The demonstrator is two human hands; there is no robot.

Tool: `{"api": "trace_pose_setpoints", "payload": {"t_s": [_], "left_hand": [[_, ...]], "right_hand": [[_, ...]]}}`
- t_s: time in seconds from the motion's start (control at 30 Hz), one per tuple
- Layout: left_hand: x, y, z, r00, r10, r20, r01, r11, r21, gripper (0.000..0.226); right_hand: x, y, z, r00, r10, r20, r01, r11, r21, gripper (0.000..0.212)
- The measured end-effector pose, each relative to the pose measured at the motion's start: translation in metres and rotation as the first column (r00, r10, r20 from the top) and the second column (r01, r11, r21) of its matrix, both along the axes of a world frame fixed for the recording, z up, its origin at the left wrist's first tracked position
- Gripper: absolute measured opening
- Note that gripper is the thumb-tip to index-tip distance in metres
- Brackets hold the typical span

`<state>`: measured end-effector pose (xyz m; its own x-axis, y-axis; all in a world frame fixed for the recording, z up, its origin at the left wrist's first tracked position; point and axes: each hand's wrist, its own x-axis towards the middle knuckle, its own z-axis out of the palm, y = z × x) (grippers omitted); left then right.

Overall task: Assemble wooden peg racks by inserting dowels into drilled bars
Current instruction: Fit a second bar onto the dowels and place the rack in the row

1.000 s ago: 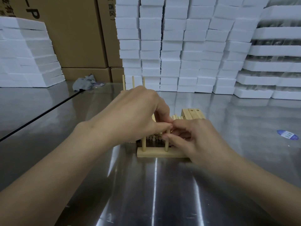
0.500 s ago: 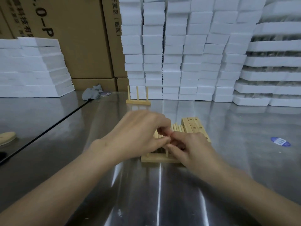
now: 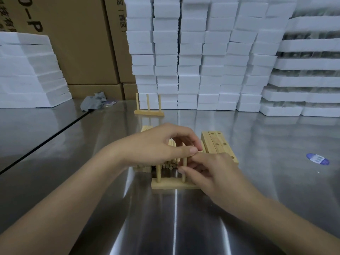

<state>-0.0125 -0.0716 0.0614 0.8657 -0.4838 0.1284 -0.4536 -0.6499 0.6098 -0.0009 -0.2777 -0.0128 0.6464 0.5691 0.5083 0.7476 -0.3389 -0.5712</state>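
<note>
Head view: left hand and right hand pinch one round dowel in a flat wooden bar; its right end hidden.

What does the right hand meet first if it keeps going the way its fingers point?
The right hand points left: first the upright dowel it pinches, then likely the left hand; depth unclear.

Shiny steel table backed by stacked white foam blocks and cardboard boxes.
</note>
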Motion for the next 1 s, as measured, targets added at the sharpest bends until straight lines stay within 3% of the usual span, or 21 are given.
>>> {"api": "trace_pose_setpoints", "payload": {"t_s": [0.3, 0.53, 0.7, 0.83, 1.0], "left_hand": [[0.000, 0.002, 0.006, 0.989, 0.037, -0.145, -0.020, 0.993, 0.115, 0.039], [-0.018, 0.019, -0.007, 0.993, 0.098, 0.070, -0.089, 0.988, -0.126, 0.021], [-0.021, 0.013, -0.014, 0.969, 0.167, 0.180, -0.144, 0.980, -0.135, 0.010], [-0.021, 0.016, -0.016, 0.963, 0.194, 0.187, -0.170, 0.976, -0.136, 0.008], [-0.020, 0.013, -0.019, 0.950, 0.221, 0.222, -0.195, 0.972, -0.134, 0.008]], "right_hand": [[0.002, 0.001, 0.001, 1.000, -0.013, -0.028, 0.012, 0.999, -0.030, 0.011], [-0.003, 0.004, 0.002, 0.999, -0.036, 0.010, 0.036, 0.997, -0.065, 0.011], [-0.007, 0.005, 0.000, 0.998, -0.063, 0.013, 0.063, 0.997, -0.054, 0.017], [-0.007, 0.001, 0.005, 0.963, -0.111, 0.244, 0.148, 0.979, -0.137, 0.012], [0.002, -0.005, 0.011, 0.936, -0.219, 0.274, 0.258, 0.959, -0.118, 0.016]]}}
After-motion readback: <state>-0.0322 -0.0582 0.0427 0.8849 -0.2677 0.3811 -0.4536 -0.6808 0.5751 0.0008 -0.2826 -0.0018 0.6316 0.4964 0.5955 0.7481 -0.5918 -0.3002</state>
